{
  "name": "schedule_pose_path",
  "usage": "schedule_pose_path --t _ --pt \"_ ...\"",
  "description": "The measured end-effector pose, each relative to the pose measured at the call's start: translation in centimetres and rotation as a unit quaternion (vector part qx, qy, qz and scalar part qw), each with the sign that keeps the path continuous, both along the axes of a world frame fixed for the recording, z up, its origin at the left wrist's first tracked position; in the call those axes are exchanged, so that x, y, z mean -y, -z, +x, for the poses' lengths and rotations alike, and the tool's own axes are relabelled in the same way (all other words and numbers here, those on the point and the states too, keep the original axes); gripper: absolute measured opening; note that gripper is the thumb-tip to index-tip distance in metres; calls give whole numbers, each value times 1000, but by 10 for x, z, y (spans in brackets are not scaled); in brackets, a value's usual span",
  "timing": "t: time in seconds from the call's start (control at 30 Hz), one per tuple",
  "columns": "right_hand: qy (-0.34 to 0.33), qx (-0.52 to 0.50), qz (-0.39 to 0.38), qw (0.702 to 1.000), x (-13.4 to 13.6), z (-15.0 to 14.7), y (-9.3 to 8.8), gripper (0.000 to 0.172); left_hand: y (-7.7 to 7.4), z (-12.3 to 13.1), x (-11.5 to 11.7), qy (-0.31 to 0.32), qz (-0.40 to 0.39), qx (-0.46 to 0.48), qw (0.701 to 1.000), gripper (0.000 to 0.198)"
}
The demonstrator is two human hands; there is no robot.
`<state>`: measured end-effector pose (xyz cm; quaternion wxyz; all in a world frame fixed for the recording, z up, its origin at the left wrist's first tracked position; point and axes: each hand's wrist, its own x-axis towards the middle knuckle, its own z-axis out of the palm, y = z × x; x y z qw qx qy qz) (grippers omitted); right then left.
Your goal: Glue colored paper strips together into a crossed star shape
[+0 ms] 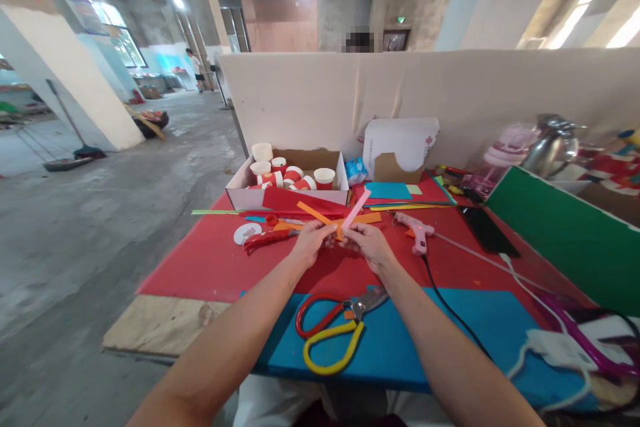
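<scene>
My left hand (315, 238) pinches an orange paper strip (314, 212) that slants up to the left. Close beside it, my right hand (369, 245) is closed on a pink paper strip (358, 208) slanting up to the right. The lower ends of the strips meet between my fingertips, where the exact join is hidden. Behind them lies another orange strip (370, 218). Scissors with one red and one yellow handle (334, 350) rest below my hands on blue sheets (400, 340). Red-handled pliers (270, 239) are left of my left hand, and a pink glue gun (419, 232) lies right of my right hand.
A cardboard box (240, 197) of paper cups stands at the back left. A black phone (487, 230) and a green board (565, 240) are to the right, with a white cable (530, 290) near them. A pale partition (300, 100) rises behind the table.
</scene>
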<state>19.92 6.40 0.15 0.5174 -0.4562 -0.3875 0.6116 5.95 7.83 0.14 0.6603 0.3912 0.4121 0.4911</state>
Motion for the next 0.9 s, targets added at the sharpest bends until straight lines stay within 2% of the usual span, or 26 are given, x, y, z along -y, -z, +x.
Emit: schedule_pose_path --t 0.17,0.23,0.5,0.77,0.9 --pt "70 -30 -7 997 -2 -1 -1 26 -4 0 2 22 23 -6 999 33" --pt "79 -38 -1 996 -3 -2 0 26 -4 1 2 34 39 -20 998 33" --pt "40 -18 15 999 -1 -5 4 26 -4 1 3 18 77 -48 996 26" --pt "58 -5 31 998 -1 -4 4 25 -3 4 3 30 78 -49 995 24" --pt "11 -29 33 999 -2 -2 1 23 -5 1 3 17 79 -36 996 22"
